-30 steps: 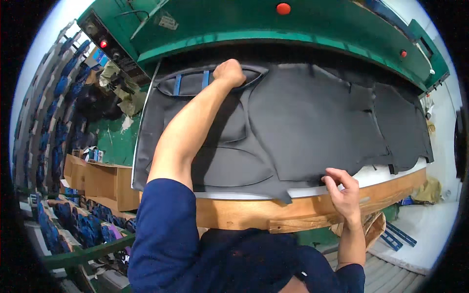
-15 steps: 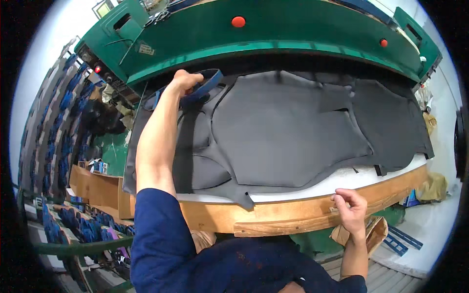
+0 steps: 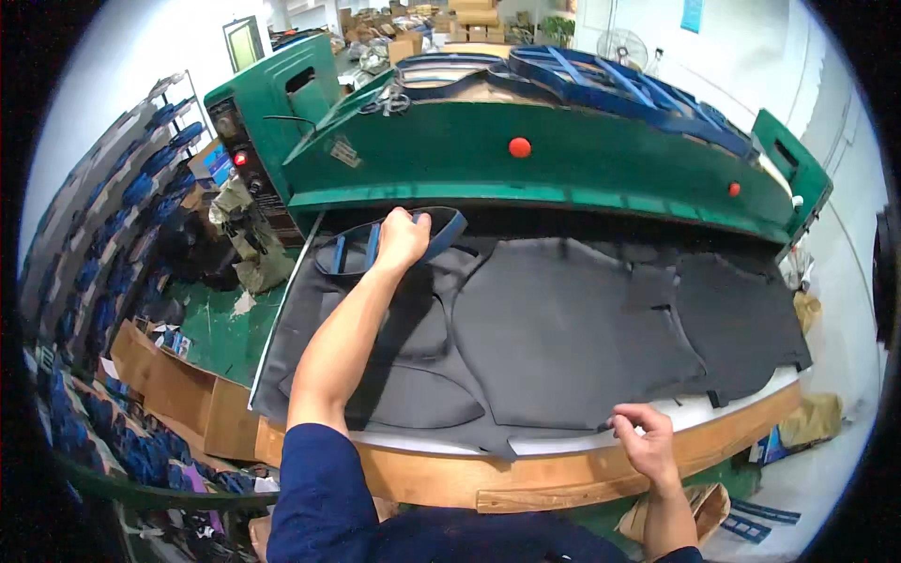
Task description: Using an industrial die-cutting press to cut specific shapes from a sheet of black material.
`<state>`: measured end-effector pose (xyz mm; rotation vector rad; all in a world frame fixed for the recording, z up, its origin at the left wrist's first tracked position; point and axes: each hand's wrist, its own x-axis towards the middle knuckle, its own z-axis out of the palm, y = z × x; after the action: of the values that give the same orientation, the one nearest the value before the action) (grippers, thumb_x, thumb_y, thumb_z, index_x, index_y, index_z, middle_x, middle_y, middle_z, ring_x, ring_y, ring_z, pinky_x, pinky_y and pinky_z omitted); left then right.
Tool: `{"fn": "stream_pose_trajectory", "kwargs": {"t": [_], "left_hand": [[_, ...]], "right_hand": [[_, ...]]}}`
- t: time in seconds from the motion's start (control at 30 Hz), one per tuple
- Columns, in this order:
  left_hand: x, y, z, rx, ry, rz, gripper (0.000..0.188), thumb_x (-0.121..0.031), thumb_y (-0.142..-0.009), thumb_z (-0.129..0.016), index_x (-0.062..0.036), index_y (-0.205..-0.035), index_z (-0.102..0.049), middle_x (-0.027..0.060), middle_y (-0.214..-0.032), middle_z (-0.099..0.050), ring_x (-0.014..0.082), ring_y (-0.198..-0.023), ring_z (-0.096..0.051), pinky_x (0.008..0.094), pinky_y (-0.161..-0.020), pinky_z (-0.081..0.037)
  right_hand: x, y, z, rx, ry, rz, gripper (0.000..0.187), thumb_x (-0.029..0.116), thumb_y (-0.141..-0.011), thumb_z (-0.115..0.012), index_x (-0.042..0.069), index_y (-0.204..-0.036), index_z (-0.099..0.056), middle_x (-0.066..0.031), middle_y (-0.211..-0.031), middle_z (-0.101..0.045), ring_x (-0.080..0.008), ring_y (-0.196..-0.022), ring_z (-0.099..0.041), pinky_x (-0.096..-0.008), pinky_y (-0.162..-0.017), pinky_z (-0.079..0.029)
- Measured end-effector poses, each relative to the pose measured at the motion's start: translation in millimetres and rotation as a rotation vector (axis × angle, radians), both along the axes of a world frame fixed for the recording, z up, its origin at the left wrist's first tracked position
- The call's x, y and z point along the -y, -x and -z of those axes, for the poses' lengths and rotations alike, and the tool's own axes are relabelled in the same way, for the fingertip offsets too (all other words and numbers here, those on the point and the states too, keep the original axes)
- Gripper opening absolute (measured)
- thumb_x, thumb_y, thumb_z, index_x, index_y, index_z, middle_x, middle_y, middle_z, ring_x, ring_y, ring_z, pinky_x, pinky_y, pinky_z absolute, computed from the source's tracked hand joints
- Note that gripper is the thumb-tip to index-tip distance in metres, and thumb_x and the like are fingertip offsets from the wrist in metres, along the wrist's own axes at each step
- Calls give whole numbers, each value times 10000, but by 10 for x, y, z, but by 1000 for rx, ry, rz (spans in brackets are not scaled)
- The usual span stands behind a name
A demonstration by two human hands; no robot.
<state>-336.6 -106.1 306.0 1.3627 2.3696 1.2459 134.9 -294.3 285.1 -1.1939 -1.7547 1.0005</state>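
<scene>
My left hand (image 3: pixel 404 240) is closed on the rim of a blue cutting die (image 3: pixel 447 235), a curved band with crossbars. The die is over the far left of a dark grey sheet (image 3: pixel 554 328) cut into large curved shapes. My right hand (image 3: pixel 646 443) is at the near edge of the sheet, thumb and forefinger close together. A small dark bit shows at its fingertips; I cannot make out what it is. Beneath the sheet lies a white board (image 3: pixel 554 441), on a wooden ledge (image 3: pixel 422 477).
A green press beam (image 3: pixel 432 150) with red knobs spans the far side. Larger blue dies (image 3: pixel 601 80) rest on top of it. Racks of blue dies (image 3: pixel 113 253) stand at the left, beside an open cardboard box (image 3: pixel 178 385). A paper bag (image 3: pixel 709 511) sits below the ledge on the right.
The view has tilted up, showing more of the room beyond the press. My left hand still grips the die at the far left. My right hand now reaches over the sheet's near edge.
</scene>
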Motion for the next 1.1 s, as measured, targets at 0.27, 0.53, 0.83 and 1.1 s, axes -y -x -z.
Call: {"fn": "stream_pose_trajectory", "kwargs": {"t": [0.27,0.53,0.83,1.1], "left_hand": [[878,165,-823,266,-410,173,245,-156,-843,-744,7,-782,-572,21,-713,-597,71,-629,-518,265,-571,-437],[1518,-141,-1617,-503,-441,588,283,-45,-789,-759,11,-1042,-646,179,-834,-652,302,-712,-645,351,-662,-526],[226,100,-2905,-1111,-97,531,271,-163,-790,-737,-59,-1037,-697,186,-982,-708,379,-945,-671,466,-840,-533],[-868,47,-2859,-1374,-14,665,215,-175,-763,-718,-50,-936,-691,217,-877,-688,411,-871,-668,505,-772,-533]], "right_hand": [[-83,159,27,16,-95,-8,142,19,-905,-685,-25,-1038,-703,-96,-850,-742,-112,-752,-682,-253,-679,-537],[-162,131,258,-41,-66,39,117,11,-903,-675,-24,-1011,-703,-88,-849,-740,-110,-745,-686,-251,-662,-541],[-187,192,587,-175,-61,118,102,-1,-893,-677,-23,-990,-700,-93,-830,-733,-105,-697,-664,-242,-622,-522],[-216,223,667,-139,-217,213,88,-15,-852,-683,1,-938,-698,-87,-797,-728,-120,-641,-645,-242,-580,-501]]}}
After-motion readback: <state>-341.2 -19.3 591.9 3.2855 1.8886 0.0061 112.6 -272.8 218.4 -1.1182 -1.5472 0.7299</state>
